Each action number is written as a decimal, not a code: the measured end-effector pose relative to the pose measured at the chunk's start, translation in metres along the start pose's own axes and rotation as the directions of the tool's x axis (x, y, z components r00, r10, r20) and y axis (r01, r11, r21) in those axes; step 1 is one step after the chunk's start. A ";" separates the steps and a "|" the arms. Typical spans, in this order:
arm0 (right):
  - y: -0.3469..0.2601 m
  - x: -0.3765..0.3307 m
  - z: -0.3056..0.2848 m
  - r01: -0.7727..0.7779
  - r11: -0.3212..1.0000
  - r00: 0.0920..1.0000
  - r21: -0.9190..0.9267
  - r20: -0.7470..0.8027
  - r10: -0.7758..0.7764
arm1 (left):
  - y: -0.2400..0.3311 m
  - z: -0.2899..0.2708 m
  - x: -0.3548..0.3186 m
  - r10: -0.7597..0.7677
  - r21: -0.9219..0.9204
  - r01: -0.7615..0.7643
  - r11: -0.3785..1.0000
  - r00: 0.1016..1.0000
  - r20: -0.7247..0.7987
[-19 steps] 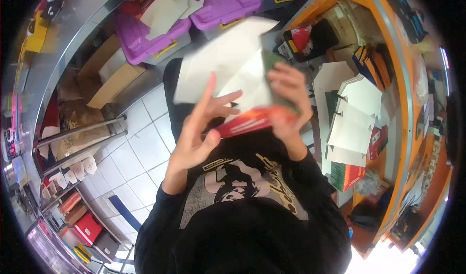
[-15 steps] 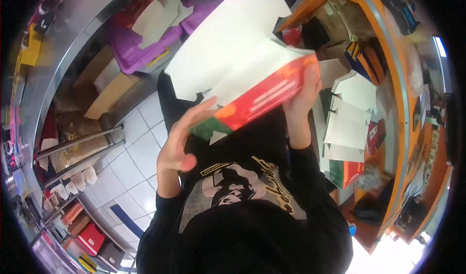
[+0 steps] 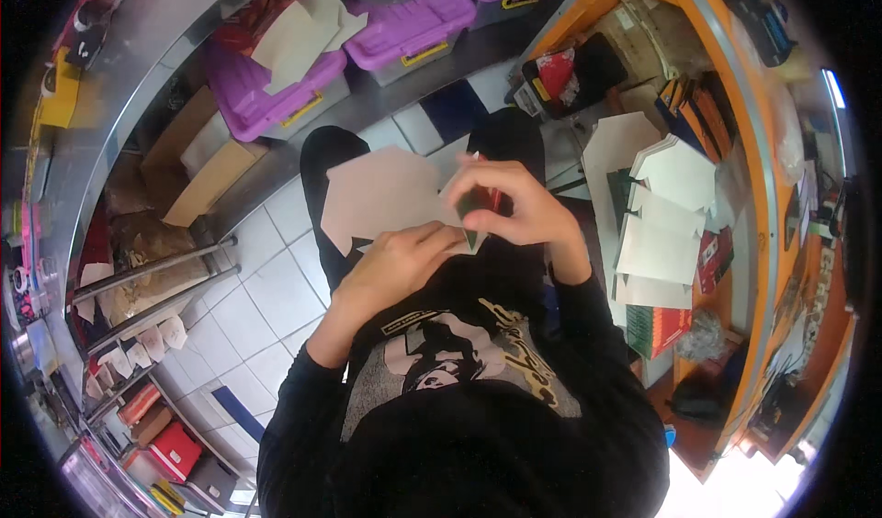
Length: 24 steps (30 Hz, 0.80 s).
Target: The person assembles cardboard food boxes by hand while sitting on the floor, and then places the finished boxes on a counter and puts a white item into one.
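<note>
A folding carton, pale on its unprinted inside with a red and green printed part, lies over my lap between my knees. My left hand is closed on its near edge, the fingers pinching the board. Further right, my right hand curls thumb and fingers around the printed end, where a bit of red and green shows inside the grip. The carton's underside and much of that end are hidden by my hands. A stack of similar flat carton blanks rests to my right.
Purple-lidded bins stand ahead, with more pale blanks on the left one. An orange wooden shelf frame rises on the right, near a black bin. At left is a metal rack above white floor tiles.
The carton has come down from in front of me onto my lap and turned. My left hand has closed on its near edge; my right hand has moved inward and curled around the printed end.
</note>
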State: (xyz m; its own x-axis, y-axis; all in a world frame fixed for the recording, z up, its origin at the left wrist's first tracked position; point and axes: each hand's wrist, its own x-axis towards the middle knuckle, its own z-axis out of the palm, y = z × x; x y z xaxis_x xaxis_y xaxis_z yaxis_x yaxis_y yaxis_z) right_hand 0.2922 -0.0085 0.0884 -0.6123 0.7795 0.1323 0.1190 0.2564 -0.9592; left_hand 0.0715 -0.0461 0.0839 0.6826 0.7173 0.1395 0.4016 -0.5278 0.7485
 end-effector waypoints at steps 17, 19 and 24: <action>-0.020 -0.009 0.031 -0.046 0.881 0.933 -0.471 -0.335 -0.131 | -0.048 0.014 0.000 -0.107 -0.667 0.435 0.604 0.874 0.473; -0.025 -0.011 0.030 -0.037 0.860 0.962 -0.508 -0.251 -0.107 | -0.031 0.006 0.005 -0.166 -0.641 0.469 0.608 0.864 0.474; -0.022 -0.011 0.024 0.036 0.872 0.999 -0.489 -0.012 -0.048 | -0.025 0.014 0.002 -0.265 -0.575 0.471 0.669 0.874 0.408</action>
State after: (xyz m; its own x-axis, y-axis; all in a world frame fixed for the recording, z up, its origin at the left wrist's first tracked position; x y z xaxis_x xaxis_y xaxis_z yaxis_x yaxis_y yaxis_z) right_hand 0.2770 -0.0366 0.1024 -0.6082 0.7730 0.1808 0.4636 0.5307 -0.7095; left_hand 0.0713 -0.0379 0.0568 0.7393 0.5809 -0.3406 0.2389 0.2466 0.9392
